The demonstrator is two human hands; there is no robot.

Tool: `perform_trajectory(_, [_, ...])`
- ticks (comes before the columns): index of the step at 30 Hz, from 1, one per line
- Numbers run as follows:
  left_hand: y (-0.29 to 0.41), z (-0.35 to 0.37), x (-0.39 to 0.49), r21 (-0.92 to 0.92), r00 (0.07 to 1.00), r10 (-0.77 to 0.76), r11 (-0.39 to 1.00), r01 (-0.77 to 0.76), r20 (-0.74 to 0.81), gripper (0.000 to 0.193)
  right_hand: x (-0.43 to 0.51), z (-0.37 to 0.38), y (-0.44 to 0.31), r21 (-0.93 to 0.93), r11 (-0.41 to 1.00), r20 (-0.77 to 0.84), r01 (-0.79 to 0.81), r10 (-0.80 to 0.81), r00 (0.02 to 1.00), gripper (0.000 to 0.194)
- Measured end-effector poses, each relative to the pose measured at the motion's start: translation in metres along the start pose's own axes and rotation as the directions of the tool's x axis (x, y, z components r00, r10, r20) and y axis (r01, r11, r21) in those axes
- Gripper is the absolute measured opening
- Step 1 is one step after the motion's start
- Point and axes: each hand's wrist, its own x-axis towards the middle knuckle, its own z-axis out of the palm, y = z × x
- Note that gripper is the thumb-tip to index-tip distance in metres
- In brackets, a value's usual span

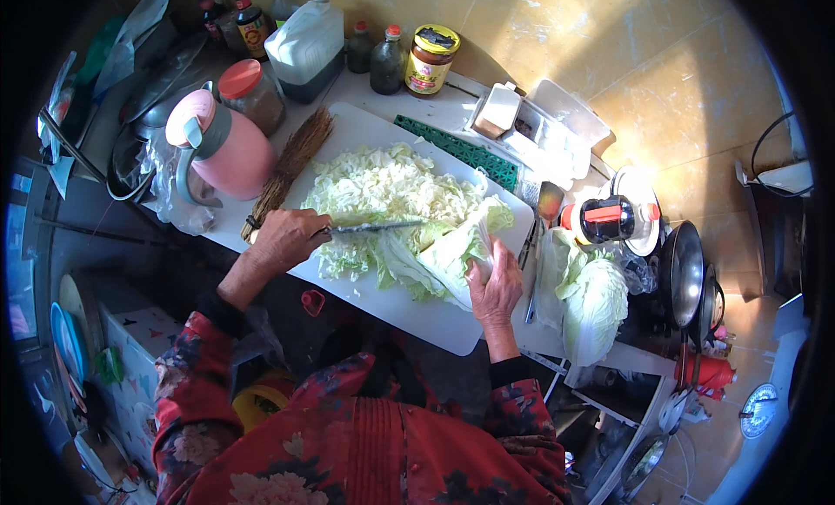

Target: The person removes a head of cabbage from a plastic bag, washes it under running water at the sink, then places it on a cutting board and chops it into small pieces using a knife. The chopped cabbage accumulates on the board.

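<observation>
My left hand [284, 244] is closed around the handle of a kitchen knife [378, 227], whose blade reaches right, edge-on, over the cabbage. My right hand [496, 280] grips a piece of napa cabbage [456, 254] at its right end, with the leaves fanned towards the blade. Behind the knife lies a broad heap of shredded cabbage [391, 185]. All of this rests on a white cutting board [443, 325]. Further right, beside the board, stands a larger napa cabbage [593, 309], partly against a plastic bag.
A straw brush [287, 166] lies across the board's left edge, near a pink thermos jug [235, 159]. Behind stand a plastic jug [306, 45], a yellow-lidded jar [430, 61] and a seasoning box [548, 139]. Pans [682, 273] hang or stand at right; a dark sauce bottle [607, 219] lies nearby.
</observation>
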Motion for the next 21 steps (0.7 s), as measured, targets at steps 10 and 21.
perform_trajectory(10, [0.052, -0.018, 0.024, -0.004, 0.992, -0.09, 0.996, 0.091, 0.093, 0.02, -0.002, 0.002, 0.006, -0.023, 1.0, 0.002, 0.014, -0.014, 1.0, 0.061])
perform_trajectory(21, [0.088, 0.006, 0.029, 0.054, 0.99, -0.13, 0.99, 0.127, 0.054, 0.017, -0.01, 0.002, -0.011, -0.115, 0.992, 0.008, -0.047, 0.048, 0.999, 0.061])
